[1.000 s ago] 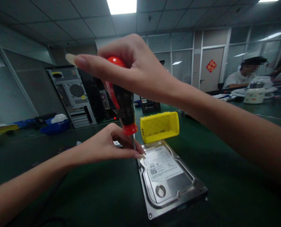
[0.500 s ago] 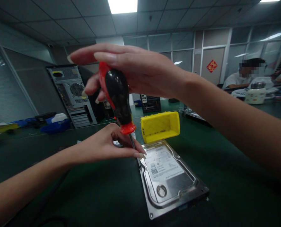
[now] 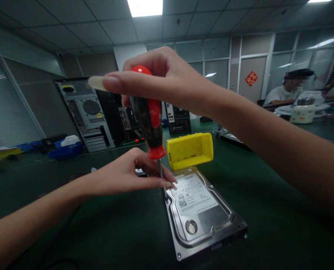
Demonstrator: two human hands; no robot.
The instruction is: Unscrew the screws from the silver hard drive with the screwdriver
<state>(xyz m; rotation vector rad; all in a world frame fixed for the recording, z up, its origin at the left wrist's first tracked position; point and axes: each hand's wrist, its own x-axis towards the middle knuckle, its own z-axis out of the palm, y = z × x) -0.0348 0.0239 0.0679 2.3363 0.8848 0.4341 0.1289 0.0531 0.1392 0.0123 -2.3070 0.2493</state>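
Note:
My right hand [image 3: 152,77] is closed round the top of a screwdriver [image 3: 152,127] with a red and black handle, the thumb pointing left. The screwdriver stands nearly upright, its shaft running down to the left edge of a hard drive [image 3: 204,217]. My left hand [image 3: 144,170] pinches round the lower shaft, thumb and fingertips close together by the drive's left edge. The metal drive lies flat on the green table, its printed label [image 3: 196,193] facing up. Its far left corner and the screwdriver's tip are partly hidden by my left fingers.
A yellow bin [image 3: 190,152] lies just behind the drive. An open computer case [image 3: 85,112] stands at the back left near a blue bin [image 3: 67,150]. Another computer unit [image 3: 179,120] is farther back. A person [image 3: 287,88] sits at the far right, behind a pale jar [image 3: 303,112].
My right hand has gone from loosely spread fingers over the handle to a closed grip. The screwdriver has turned and become more upright. My left hand has hardly moved.

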